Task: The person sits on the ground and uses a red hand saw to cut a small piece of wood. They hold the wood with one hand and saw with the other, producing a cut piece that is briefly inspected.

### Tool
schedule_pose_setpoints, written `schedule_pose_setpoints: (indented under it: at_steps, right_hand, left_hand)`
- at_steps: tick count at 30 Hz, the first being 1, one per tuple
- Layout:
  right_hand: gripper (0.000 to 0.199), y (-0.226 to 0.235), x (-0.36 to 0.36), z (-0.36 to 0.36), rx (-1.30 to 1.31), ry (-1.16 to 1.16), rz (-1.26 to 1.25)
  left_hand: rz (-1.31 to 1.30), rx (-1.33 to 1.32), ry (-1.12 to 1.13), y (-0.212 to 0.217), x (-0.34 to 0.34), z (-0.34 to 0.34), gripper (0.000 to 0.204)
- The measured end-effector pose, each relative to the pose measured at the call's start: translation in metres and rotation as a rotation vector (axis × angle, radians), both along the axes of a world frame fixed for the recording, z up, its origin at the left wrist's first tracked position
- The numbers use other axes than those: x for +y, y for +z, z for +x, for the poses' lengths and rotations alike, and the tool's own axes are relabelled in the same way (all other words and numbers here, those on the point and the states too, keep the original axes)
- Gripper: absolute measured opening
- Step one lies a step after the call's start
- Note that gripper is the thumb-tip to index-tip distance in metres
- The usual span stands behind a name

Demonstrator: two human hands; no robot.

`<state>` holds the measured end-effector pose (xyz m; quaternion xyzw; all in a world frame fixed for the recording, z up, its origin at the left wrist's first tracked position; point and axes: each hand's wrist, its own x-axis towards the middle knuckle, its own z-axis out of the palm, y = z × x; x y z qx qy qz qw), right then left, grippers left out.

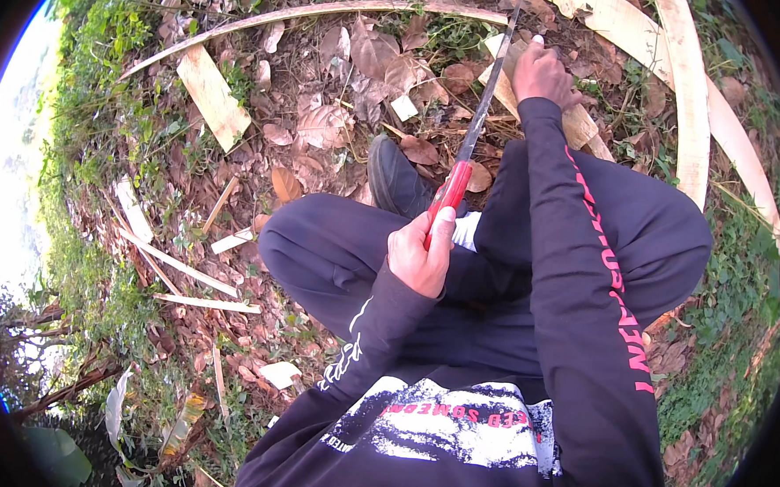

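Left hand has its fingers wrapped round the red-handled blade, pointing away past the shoe, while the right hand, fingers curled, grip unclear, sits at the wood strip, best kept off that edge.

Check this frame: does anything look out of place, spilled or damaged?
Wood scraps lie strewn at odd angles over the leaves on the left, looking untidy. Nothing seems spilled; the red-handled blade in the left hand shows no clear damage.
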<state>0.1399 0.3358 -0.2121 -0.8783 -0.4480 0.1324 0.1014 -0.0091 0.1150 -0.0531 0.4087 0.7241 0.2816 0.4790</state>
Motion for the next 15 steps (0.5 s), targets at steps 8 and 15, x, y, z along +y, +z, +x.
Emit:
schedule_pose_setpoints:
  at_steps: [8,15]
  right_hand:
    - [0.043,-0.007,0.009,-0.011,-0.138,0.030,0.098]
    - [0.039,-0.014,0.002,-0.015,-0.129,0.048,0.142]
  left_hand:
    - [-0.041,-0.041,-0.001,-0.005,0.019,-0.003,0.048]
    - [-0.115,-0.088,0.067,-0.009,0.010,-0.022,0.048]
